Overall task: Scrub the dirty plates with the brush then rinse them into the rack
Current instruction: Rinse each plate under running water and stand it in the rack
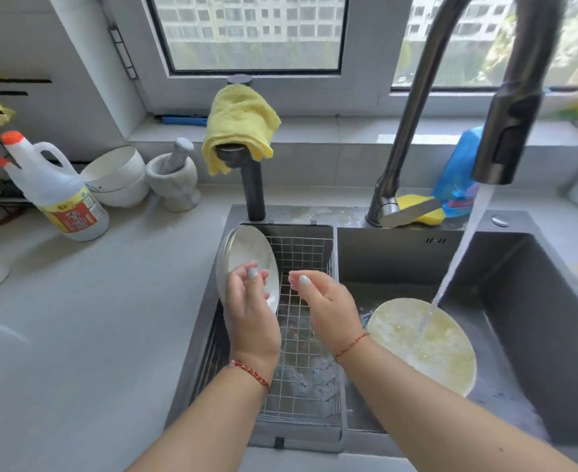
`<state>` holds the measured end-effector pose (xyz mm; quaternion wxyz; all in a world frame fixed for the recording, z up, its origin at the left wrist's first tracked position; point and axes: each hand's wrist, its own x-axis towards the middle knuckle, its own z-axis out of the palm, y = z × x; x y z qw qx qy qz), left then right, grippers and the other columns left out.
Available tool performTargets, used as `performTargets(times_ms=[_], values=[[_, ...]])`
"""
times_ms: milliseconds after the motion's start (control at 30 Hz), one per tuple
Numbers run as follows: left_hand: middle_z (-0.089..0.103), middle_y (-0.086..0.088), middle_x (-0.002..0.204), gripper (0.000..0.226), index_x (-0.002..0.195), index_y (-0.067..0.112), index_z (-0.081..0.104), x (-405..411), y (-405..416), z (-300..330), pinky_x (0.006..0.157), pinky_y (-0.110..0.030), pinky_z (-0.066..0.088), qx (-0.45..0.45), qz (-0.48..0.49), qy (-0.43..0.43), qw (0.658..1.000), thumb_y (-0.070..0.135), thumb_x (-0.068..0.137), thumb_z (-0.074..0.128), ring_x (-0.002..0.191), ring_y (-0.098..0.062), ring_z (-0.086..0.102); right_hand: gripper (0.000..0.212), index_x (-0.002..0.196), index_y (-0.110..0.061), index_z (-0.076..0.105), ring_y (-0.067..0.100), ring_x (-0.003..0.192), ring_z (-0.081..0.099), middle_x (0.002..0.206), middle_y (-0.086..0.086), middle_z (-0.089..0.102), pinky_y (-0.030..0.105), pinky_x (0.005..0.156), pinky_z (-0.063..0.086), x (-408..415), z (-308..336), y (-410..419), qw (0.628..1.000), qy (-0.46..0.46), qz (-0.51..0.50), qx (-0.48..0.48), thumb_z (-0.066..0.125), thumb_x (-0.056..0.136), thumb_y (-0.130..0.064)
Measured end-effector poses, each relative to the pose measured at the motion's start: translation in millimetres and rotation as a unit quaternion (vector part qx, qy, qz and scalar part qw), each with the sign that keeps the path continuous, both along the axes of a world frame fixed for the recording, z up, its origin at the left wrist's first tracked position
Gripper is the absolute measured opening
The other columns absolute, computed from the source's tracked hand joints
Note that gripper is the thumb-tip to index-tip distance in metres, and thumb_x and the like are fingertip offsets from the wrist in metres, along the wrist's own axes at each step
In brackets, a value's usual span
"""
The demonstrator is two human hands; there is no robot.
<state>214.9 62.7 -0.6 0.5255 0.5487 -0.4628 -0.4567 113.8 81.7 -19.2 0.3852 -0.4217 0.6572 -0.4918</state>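
The round white ceramic plate (252,257) stands on edge at the left end of the wire rack (301,335), rigid, wet, likely slippery and breakable; best held by its rim. The left hand (250,301) and right hand (325,301) hover loose, holding nothing. A soapy yellowish plate (423,345) lies right of the rack under running water.

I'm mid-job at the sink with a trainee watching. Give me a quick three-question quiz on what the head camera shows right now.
1. True or false: the white plate stands on edge at the left end of the wire rack.
2. Where does the tap water land? A) on the rack B) on the soapy plate in the sink basin C) on the counter
3. Fill in: the cloth draped over the dark post behind the sink is ____.

Key:
1. True; the left hand is at it, while the right hand holds nothing.
2. B
3. Yellow, the yellow cloth.
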Motion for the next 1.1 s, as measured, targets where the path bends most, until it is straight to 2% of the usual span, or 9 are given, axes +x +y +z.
performTargets(times_ms=[133,333,400,500,600,700,800,900,1100], values=[[0.067,0.001,0.096,0.027,0.104,0.019,0.062,-40,23,-2,0.079,-0.029,0.056,0.026,-0.113,-0.002,0.993,0.022,0.106,0.035,0.090,-0.011,0.065,0.018,0.088,-0.022,0.069,0.008,0.088,0.064,0.086,-0.007,0.069,0.031,0.083,0.054,-54,-8,50,0.997,0.033,-0.048,0.057,0.052,0.094,-0.022],[0.067,-0.011,0.098,0.027,0.100,0.014,0.063,-87,51,-22,0.073,-0.033,0.057,0.145,-0.232,-0.003,0.962,0.019,0.106,0.038,0.084,-0.019,0.068,0.015,0.084,-0.014,0.062,0.022,0.079,0.060,0.080,0.003,0.062,0.036,0.081,0.052,-146,-55,101,0.932,0.102,-0.064,0.342,0.052,0.093,-0.022],[0.065,-0.014,0.105,0.027,0.103,0.012,0.061,-98,58,-30,0.077,-0.033,0.057,0.205,-0.249,-0.003,0.946,0.024,0.107,0.037,0.089,-0.019,0.066,0.013,0.095,-0.013,0.062,0.024,0.082,0.056,0.086,0.007,0.059,0.035,0.081,0.051,-177,-74,108,0.904,0.121,-0.076,0.403,0.050,0.092,-0.015],[0.059,-0.014,0.130,0.036,0.125,0.010,0.055,-110,64,-43,0.093,-0.036,0.051,0.297,-0.259,0.021,0.919,0.033,0.107,0.035,0.109,-0.021,0.061,0.036,0.125,-0.004,0.054,0.029,0.091,0.061,0.083,0.007,0.058,0.030,0.065,0.049,-221,-105,110,0.860,0.166,-0.102,0.471,0.047,0.091,-0.012],[0.037,-0.012,0.155,0.058,0.152,0.006,0.030,-120,68,-57,0.116,-0.039,0.032,0.376,-0.258,0.035,0.890,0.043,0.107,0.030,0.142,-0.025,0.038,0.039,0.128,-0.006,0.050,0.029,0.092,0.062,0.088,0.008,0.056,0.034,0.070,0.052,-243,-123,112,0.843,0.151,-0.130,0.499,0.046,0.090,-0.013],[0.025,-0.008,0.162,0.067,0.156,0.011,0.022,-130,70,-72,0.122,-0.043,0.020,0.427,-0.236,0.043,0.872,0.053,0.104,0.029,0.149,-0.023,0.024,0.034,0.120,-0.007,0.054,0.027,0.096,0.059,0.109,0.013,0.055,0.031,0.067,0.046,-249,-138,108,0.826,0.163,-0.128,0.524,0.042,0.088,-0.014],[0.030,-0.005,0.160,0.068,0.155,0.012,0.027,-141,73,-81,0.123,-0.044,0.016,0.449,-0.230,0.048,0.862,0.057,0.103,0.026,0.149,-0.022,0.024,0.041,0.127,-0.006,0.054,0.027,0.099,0.057,0.131,0.017,0.052,0.028,0.064,0.041,-250,-143,104,0.822,0.182,-0.106,0.529,0.040,0.089,-0.014],[0.037,-0.006,0.157,0.066,0.152,0.011,0.033,-147,73,-81,0.123,-0.043,0.016,0.446,-0.229,0.041,0.864,0.056,0.104,0.024,0.148,-0.023,0.028,0.037,0.121,-0.005,0.057,0.025,0.086,0.053,0.127,0.014,0.054,0.027,0.062,0.041,-250,-139,100,0.823,0.199,-0.101,0.522,0.042,0.089,-0.013],[0.039,-0.018,0.153,0.065,0.152,0.000,0.026,-147,67,-86,0.122,-0.043,0.022,0.457,-0.176,0.043,0.871,0.046,0.106,0.030,0.142,-0.030,0.038,0.036,0.119,-0.007,0.059,0.029,0.105,0.057,0.124,0.013,0.054,0.029,0.074,0.046,-251,-145,95,0.823,0.183,-0.136,0.521,0.044,0.087,-0.015]])
